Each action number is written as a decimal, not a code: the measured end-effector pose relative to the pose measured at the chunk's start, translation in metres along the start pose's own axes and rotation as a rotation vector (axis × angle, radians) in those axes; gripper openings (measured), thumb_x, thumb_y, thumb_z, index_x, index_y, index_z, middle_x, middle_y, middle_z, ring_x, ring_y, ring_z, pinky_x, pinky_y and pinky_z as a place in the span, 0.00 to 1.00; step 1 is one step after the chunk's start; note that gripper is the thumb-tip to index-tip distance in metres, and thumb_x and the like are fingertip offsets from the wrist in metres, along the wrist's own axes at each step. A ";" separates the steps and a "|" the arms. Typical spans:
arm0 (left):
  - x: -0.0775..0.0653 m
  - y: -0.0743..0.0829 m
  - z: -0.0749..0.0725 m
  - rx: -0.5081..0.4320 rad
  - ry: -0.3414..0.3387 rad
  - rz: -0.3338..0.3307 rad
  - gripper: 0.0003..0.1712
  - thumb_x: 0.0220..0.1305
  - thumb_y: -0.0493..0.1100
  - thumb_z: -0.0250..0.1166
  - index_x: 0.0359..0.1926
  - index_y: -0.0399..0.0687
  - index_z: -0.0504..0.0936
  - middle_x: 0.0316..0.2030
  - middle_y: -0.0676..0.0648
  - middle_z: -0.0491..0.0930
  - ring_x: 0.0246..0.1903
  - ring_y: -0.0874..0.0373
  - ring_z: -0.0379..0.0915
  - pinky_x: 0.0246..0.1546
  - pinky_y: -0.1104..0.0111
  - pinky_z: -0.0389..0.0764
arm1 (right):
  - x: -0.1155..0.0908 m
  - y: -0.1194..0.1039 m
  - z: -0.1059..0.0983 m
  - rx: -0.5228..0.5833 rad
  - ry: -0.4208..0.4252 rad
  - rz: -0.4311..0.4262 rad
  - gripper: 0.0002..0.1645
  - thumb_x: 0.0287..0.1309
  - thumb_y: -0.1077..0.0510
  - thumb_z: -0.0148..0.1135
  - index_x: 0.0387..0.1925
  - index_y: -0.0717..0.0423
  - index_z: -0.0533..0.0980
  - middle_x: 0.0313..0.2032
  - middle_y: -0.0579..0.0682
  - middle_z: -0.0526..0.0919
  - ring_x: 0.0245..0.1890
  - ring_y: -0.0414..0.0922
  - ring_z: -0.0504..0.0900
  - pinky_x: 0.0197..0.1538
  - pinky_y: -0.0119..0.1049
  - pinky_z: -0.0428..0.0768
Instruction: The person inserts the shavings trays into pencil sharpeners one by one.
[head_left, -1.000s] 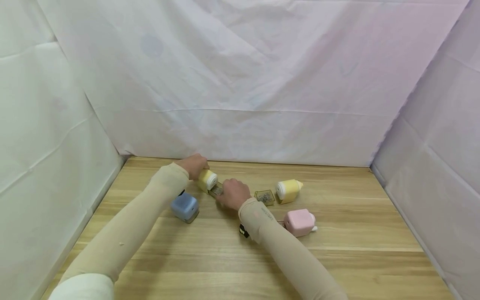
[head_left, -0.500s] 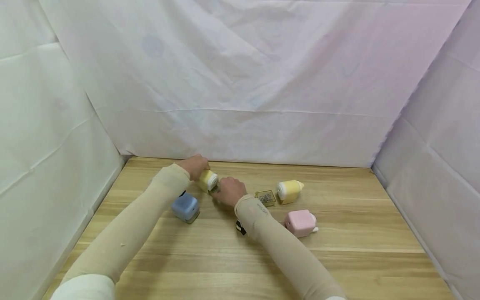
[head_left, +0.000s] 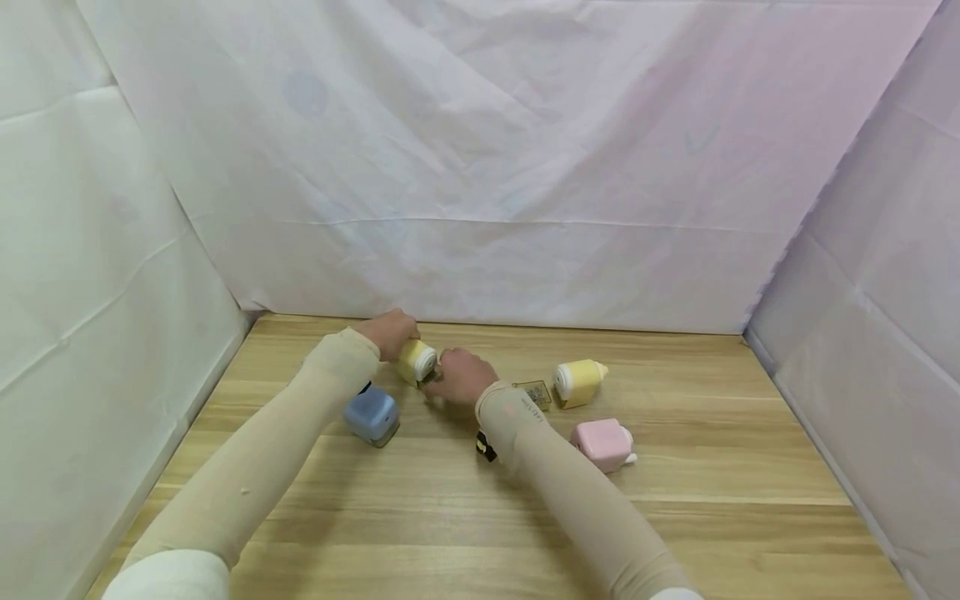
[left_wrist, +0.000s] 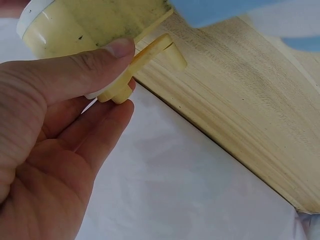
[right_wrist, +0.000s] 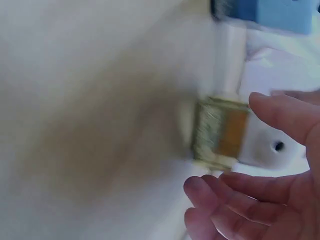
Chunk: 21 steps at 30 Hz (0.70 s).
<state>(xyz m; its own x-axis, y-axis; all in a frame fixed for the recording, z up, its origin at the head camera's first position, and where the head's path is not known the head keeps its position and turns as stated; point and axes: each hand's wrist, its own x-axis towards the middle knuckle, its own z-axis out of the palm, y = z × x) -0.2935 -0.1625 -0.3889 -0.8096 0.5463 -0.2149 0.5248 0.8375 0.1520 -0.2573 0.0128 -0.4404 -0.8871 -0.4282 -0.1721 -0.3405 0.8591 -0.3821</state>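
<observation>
My left hand (head_left: 388,333) grips a yellow-and-white pencil sharpener (head_left: 413,361) near the back of the table. In the left wrist view my thumb lies against its yellow body (left_wrist: 90,30), beside the yellow crank handle (left_wrist: 150,52). My right hand (head_left: 463,377) is at its front. The right wrist view, somewhat blurred, has the thumb and fingers parted on either side of the sharpener's small see-through drawer (right_wrist: 207,132), which holds shavings. Whether a fingertip touches it I cannot tell.
A blue sharpener (head_left: 372,416) stands near my left forearm. To the right are another yellow sharpener (head_left: 579,382), a small tray of shavings (head_left: 538,392) partly behind my right wrist, and a pink sharpener (head_left: 602,444). White cloth (head_left: 480,275) walls the table in.
My right hand moved left toward the yellow sharpener's front, covering the drawer, then shifted slightly back right with its fingers parting. My left hand has stayed on the sharpener.
</observation>
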 end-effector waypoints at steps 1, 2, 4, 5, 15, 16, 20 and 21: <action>0.000 0.000 0.000 0.001 -0.001 -0.001 0.20 0.45 0.21 0.71 0.39 0.42 0.88 0.36 0.45 0.86 0.36 0.53 0.80 0.38 0.64 0.82 | 0.000 0.000 -0.005 -0.007 -0.001 -0.001 0.25 0.57 0.40 0.69 0.41 0.55 0.76 0.32 0.47 0.80 0.28 0.43 0.79 0.29 0.39 0.79; 0.001 0.000 0.000 0.002 -0.003 -0.002 0.20 0.45 0.20 0.71 0.39 0.42 0.88 0.35 0.45 0.86 0.36 0.53 0.80 0.38 0.64 0.82 | -0.001 0.001 -0.010 -0.015 0.003 -0.002 0.26 0.57 0.39 0.68 0.44 0.56 0.76 0.35 0.49 0.81 0.30 0.44 0.80 0.32 0.39 0.80; 0.001 0.000 0.000 0.003 -0.005 -0.003 0.20 0.44 0.20 0.71 0.39 0.42 0.88 0.35 0.45 0.86 0.35 0.54 0.80 0.38 0.64 0.82 | -0.001 0.001 -0.021 -0.032 0.016 -0.007 0.29 0.60 0.39 0.65 0.49 0.58 0.76 0.43 0.51 0.83 0.38 0.46 0.82 0.39 0.40 0.82; 0.001 0.001 -0.001 0.005 -0.005 -0.002 0.20 0.44 0.20 0.71 0.39 0.41 0.88 0.36 0.45 0.86 0.35 0.54 0.80 0.37 0.64 0.81 | -0.001 0.002 -0.027 -0.041 0.021 -0.010 0.30 0.60 0.40 0.65 0.52 0.58 0.76 0.46 0.52 0.83 0.41 0.46 0.83 0.43 0.41 0.82; 0.002 -0.001 0.000 0.015 0.010 0.014 0.19 0.43 0.20 0.70 0.36 0.41 0.88 0.35 0.45 0.85 0.34 0.54 0.79 0.36 0.65 0.81 | -0.014 -0.001 -0.059 -0.089 -0.081 -0.113 0.16 0.65 0.48 0.61 0.46 0.55 0.82 0.42 0.48 0.86 0.36 0.41 0.82 0.42 0.37 0.81; 0.002 -0.001 0.000 0.009 0.009 0.013 0.19 0.42 0.20 0.70 0.36 0.41 0.88 0.35 0.45 0.86 0.34 0.54 0.79 0.36 0.65 0.81 | -0.015 0.000 -0.058 -0.099 -0.102 -0.124 0.15 0.66 0.49 0.61 0.45 0.55 0.82 0.41 0.48 0.86 0.35 0.41 0.81 0.41 0.36 0.81; 0.003 -0.001 0.001 -0.006 0.011 0.005 0.20 0.41 0.20 0.71 0.37 0.41 0.88 0.35 0.45 0.86 0.34 0.54 0.80 0.38 0.65 0.82 | -0.018 0.001 -0.047 -0.129 -0.178 -0.156 0.14 0.66 0.52 0.60 0.46 0.56 0.82 0.42 0.48 0.86 0.39 0.42 0.82 0.44 0.38 0.81; 0.003 -0.001 0.001 -0.007 0.013 0.004 0.20 0.41 0.20 0.71 0.36 0.41 0.88 0.35 0.45 0.86 0.34 0.54 0.80 0.39 0.64 0.82 | -0.019 0.002 -0.042 -0.138 -0.186 -0.162 0.14 0.66 0.53 0.60 0.47 0.56 0.82 0.43 0.48 0.86 0.40 0.43 0.83 0.45 0.38 0.81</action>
<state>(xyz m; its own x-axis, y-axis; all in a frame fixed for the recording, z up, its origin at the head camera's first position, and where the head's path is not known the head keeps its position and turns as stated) -0.2960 -0.1618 -0.3904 -0.8110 0.5491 -0.2018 0.5261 0.8354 0.1592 -0.2546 0.0342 -0.3993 -0.7498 -0.5961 -0.2873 -0.5236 0.7999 -0.2932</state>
